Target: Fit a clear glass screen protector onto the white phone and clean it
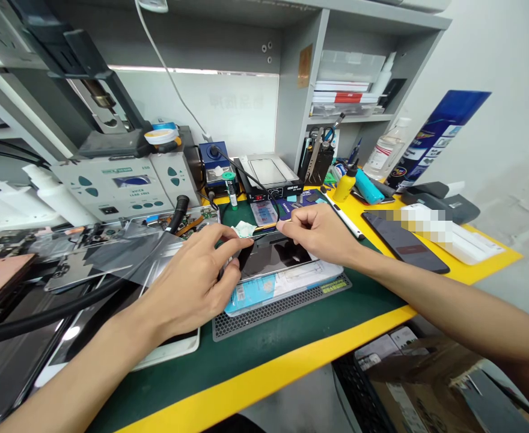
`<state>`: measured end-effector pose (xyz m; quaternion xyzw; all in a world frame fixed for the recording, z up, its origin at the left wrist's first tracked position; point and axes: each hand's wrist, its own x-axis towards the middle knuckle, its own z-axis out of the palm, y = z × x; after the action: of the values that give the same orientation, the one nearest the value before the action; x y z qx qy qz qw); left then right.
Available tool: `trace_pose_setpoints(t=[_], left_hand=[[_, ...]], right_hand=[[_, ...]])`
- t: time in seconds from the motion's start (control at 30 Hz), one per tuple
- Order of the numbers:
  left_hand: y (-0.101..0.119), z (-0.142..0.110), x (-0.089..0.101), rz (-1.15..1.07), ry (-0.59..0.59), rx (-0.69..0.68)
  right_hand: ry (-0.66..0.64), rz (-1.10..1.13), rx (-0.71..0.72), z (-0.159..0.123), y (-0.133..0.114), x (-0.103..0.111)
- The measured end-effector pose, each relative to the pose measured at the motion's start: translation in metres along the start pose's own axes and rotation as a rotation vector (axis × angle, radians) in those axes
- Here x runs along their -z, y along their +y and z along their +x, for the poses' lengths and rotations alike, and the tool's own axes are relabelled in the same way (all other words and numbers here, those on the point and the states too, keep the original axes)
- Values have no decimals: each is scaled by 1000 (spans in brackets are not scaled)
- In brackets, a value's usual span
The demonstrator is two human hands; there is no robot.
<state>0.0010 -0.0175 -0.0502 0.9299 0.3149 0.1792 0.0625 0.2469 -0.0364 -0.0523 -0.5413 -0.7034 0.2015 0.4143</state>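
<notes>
While parted left fingers (237, 245) touch the screen (276, 255), right fingers (294, 231) curl.

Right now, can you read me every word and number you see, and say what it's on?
"QUICK": front of the grey machine.
"LEAD FREE": just under that, same machine.
Too small or blurred to read: labels on the black box, clear bottle and tall blue thing; yellow print on the grey mat; faint marks on the white panel.
</notes>
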Motion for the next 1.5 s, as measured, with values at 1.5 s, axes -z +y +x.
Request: trace_pose_setpoints(t=[1.5], left_hand=[[1, 0, -1, 10, 4, 5]], right_hand=[[5, -21, -14, 0, -2, 0]])
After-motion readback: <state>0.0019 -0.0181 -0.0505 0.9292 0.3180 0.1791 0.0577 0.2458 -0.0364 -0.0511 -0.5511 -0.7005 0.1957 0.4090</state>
